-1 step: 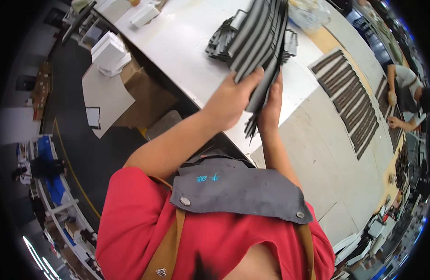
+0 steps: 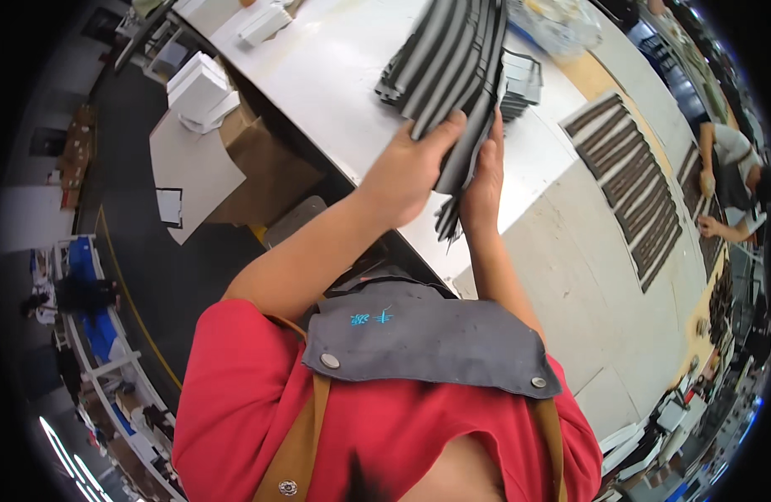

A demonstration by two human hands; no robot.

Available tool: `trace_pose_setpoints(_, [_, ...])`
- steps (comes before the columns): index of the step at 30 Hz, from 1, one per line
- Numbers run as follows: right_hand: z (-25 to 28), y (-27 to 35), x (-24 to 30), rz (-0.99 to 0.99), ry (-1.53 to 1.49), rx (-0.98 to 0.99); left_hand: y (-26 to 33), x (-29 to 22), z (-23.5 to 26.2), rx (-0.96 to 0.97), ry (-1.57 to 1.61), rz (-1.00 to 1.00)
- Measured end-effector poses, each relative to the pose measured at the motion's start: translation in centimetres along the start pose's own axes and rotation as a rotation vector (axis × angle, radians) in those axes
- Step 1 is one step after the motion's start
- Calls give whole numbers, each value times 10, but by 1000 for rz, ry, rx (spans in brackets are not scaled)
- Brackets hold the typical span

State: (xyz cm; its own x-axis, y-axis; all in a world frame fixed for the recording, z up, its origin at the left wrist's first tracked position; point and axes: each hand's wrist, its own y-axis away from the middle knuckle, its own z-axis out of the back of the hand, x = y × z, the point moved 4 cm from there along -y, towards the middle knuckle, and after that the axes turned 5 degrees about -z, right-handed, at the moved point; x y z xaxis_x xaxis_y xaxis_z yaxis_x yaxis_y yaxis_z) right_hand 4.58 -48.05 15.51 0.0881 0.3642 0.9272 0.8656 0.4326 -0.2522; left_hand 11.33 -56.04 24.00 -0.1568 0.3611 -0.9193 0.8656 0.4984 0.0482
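A bundle of long black-and-grey strips (image 2: 452, 75) stands on a slant between my hands, fanned out toward its far end. My left hand (image 2: 410, 167) is closed around its left side, with the thumb lying across the strips. On the other side my right hand (image 2: 483, 188) presses along the bundle's edge with its fingers upright. Loose strip ends stick out below, between my palms. Beyond the bundle, and partly hidden by it, a stack of dark grey folded pieces (image 2: 521, 84) lies on the white table (image 2: 318, 79).
Rows of dark brown strips (image 2: 632, 188) lie on a board to the right, where another person (image 2: 728, 167) works. A clear plastic bag (image 2: 561, 25) sits at the far side. White boxes (image 2: 201, 88) stand left of the table, above a clipboard (image 2: 169, 207).
The bundle has shifted slightly up and to the left in my hands, so more of the stack to its right shows. Both hands keep their hold.
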Motion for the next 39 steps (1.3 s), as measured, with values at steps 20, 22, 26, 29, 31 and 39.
trace_pose_setpoints(20, [-223, -77, -293, 179, 1143, 425, -148, 120, 413, -477, 314, 594])
trace_pose_setpoints(22, [-228, -77, -297, 129, 1173, 409, -153, 118, 422, -360, 347, 605])
trace_pose_setpoints(26, [-241, -79, -306, 105, 1273, 385, -166, 111, 433, -276, 280, 577])
trace_pose_setpoints(29, [-241, -66, -303, 148, 1275, 332, -162, 107, 438, -213, 299, 571])
trace_pose_setpoints(31, [-252, -45, -299, 130, 1332, 301, -157, 99, 444, -116, 265, 611])
trace_pose_setpoints(39, [-244, -53, -283, 59, 1060, 340, -146, 60, 464, 988, -599, 672])
